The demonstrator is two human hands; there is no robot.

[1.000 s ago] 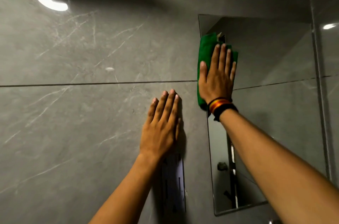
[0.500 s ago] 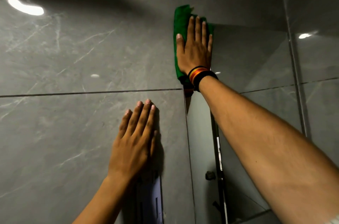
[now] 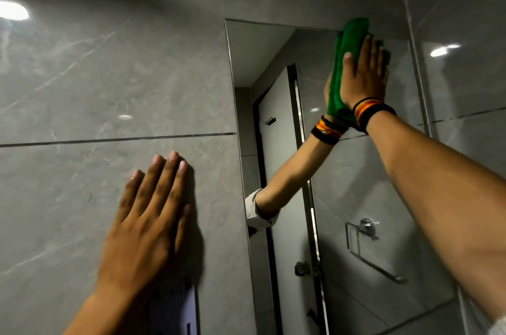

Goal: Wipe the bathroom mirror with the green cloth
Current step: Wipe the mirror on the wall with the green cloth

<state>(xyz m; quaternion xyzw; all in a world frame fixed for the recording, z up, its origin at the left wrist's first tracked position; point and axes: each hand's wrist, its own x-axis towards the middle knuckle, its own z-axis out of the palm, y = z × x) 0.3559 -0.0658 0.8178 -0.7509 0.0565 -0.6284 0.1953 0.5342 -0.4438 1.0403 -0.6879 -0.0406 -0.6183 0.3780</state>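
Observation:
The bathroom mirror (image 3: 356,211) is a frameless pane set in the grey tiled wall, right of centre. My right hand (image 3: 362,74) presses the folded green cloth (image 3: 346,49) flat against the mirror near its top right corner; the cloth's top pokes just above the mirror's upper edge. A striped wristband circles that wrist. The mirror reflects the arm, cloth and wristband. My left hand (image 3: 147,222) rests flat on the wall tile left of the mirror, fingers together and pointing up, holding nothing.
Grey marble-look tiles (image 3: 109,82) cover the wall, with a horizontal grout line at mid height. A pale plate (image 3: 175,312) sits on the wall below my left hand. The mirror reflects a door with a handle (image 3: 301,269) and a chrome towel ring (image 3: 364,247).
My right hand has slid the green cloth from the mirror's top left corner across to its top right. The view has shifted, so more of the mirror shows. My left hand stays on the wall.

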